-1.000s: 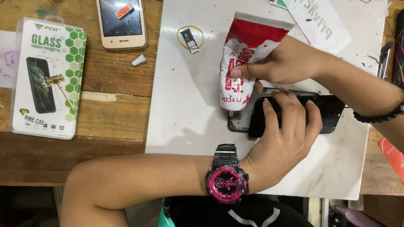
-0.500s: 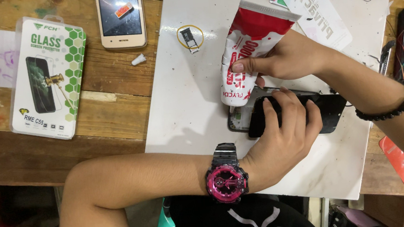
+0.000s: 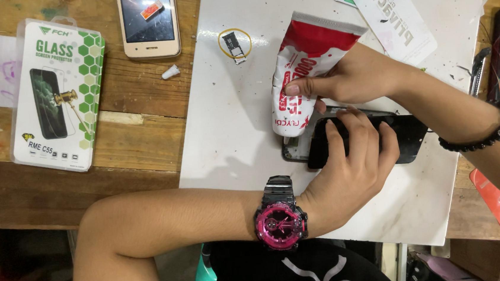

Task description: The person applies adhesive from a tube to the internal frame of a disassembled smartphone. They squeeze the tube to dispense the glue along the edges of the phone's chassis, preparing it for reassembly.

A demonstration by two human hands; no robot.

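At a white surface (image 3: 232, 136) laid over a wooden bench, I work over a dark phone (image 3: 407, 137) that lies flat with its long axis running left to right, directly under my left hand (image 3: 348, 174). My left fingers (image 3: 336, 145) are spread and pressed down on the phone's screen, pinning it rather than closing around it. The phone's left end, with a bit of open frame showing, sits just beyond those fingertips.

My right hand (image 3: 352, 79) hovers just above and behind the phone, fingers closed around a red and white tube (image 3: 298, 77). The tube tilts with its nozzle end down, reaching to the phone's upper left corner, so the right hand is the nearer one to that edge; whether the nozzle touches the frame I cannot tell.

Farther left of both hands, well apart, lies a boxed screen protector (image 3: 56, 96), and beyond it a gold phone (image 3: 148, 20). Between them and the tube rest a small card tray (image 3: 233, 42) and a tiny white cap (image 3: 170, 73). A pink watch (image 3: 280, 224) rides my left wrist.
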